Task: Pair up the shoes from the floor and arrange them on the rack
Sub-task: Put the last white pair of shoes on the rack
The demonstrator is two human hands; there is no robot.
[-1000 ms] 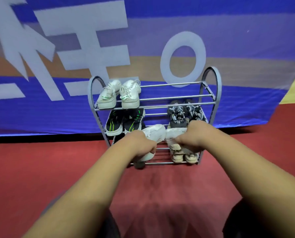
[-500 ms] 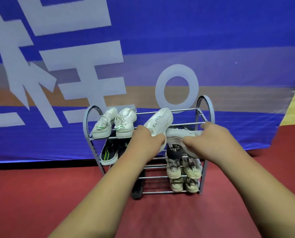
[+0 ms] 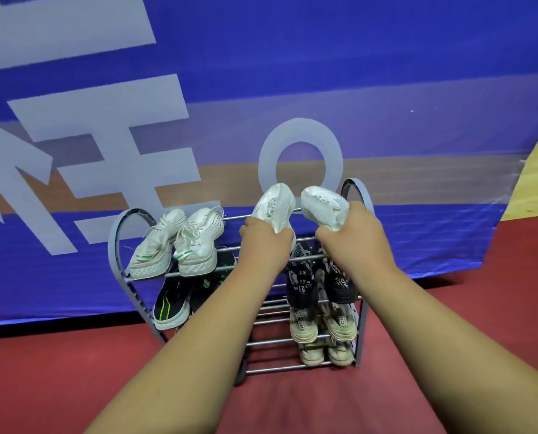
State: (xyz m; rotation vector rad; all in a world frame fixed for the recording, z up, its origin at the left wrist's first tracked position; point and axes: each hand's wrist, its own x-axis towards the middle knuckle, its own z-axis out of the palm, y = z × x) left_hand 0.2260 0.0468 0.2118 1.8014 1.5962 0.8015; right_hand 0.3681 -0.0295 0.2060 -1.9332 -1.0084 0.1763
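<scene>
Head view, centre of the frame. The left hand [image 3: 266,242] grips the heel end of one white shoe [image 3: 274,205], and the right hand [image 3: 352,242] grips the heel end of its mate, the second white shoe [image 3: 322,205]. On each hand the fingers curl round the shoe, though the fingertips are hidden behind it. Both shoes are over the right half of the top shelf of the grey rack [image 3: 117,233], side by side with a narrow gap between them. Their long axes run front to back across the shelf bars, toes raised and pointing away toward the blue banner [image 3: 292,73], heels nearest the person. Whether the heels touch the bars cannot be told, as the hands cover them. The open shelf space lies directly under the shoes, to the right of the white pair with green marks [image 3: 180,245]; each hand is equally near it. The step in hand is judged to be placement: the toes must tip down until the soles lie on the bars. Lower shelves carry a black pair with green stripes [image 3: 167,308], a black patterned pair [image 3: 305,283] and beige pairs [image 3: 305,327].
</scene>
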